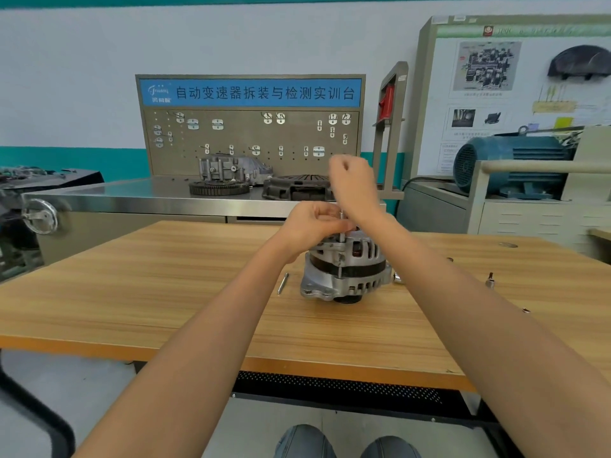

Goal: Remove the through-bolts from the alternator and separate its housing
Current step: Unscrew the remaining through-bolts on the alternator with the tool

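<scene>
Alternator (pixel 345 269) stands upright mid-table, its vertical tool shaft (pixel 341 226) pinched by the left hand (pixel 314 226), the right hand (pixel 352 183) clenched directly above.

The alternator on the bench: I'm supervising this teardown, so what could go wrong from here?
1. The alternator stands unclamped on the wooden table; only the left hand steadies it, so turning force might tip it.
2. A loose bolt lies beside it and may roll off.
3. Small sockets near the right forearm could be knocked away.

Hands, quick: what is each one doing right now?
Left hand: fingers curled around a tool shaft above the alternator.
Right hand: curled; contents cannot be told.
</scene>
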